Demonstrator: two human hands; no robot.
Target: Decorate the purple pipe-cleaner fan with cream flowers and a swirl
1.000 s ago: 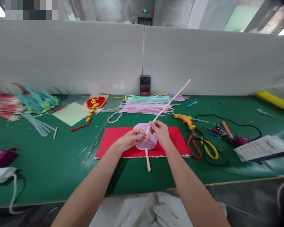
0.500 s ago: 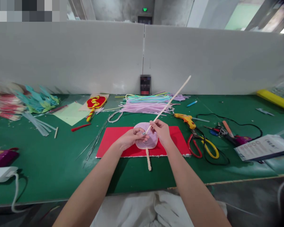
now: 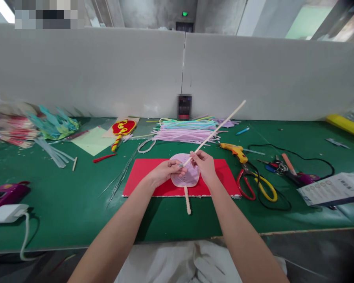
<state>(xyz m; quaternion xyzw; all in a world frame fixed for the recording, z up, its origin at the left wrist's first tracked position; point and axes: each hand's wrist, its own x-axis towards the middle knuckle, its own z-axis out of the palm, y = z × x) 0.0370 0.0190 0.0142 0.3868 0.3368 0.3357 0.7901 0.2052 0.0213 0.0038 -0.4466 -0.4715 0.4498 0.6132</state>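
A long cream pipe cleaner [image 3: 221, 125] slants up to the right from between my hands. My left hand [image 3: 168, 172] pinches its lower end between thumb and fingers. A little higher along it, my right hand [image 3: 203, 162] is closed on the same stem. Beneath both hands lies a round lilac fan [image 3: 186, 180], made of coiled pipe cleaner, partly hidden by my fingers. Its cream wrapped handle [image 3: 188, 201] points toward me. The fan rests on a red board [image 3: 221, 181], with the handle reaching past the near edge.
Bundled lilac and mint pipe cleaners [image 3: 188, 135] lie behind the board. Right are a yellow glue gun [image 3: 234, 150], scissors [image 3: 265, 188] and a dark cord. Left are thin wires [image 3: 122, 173], a red-and-yellow fan [image 3: 123, 128] and a white plug [image 3: 8, 213].
The view has shifted slightly, so everything sits a little further right. The pipe cleaner's free tip has tilted lower. Both hands keep their hold.
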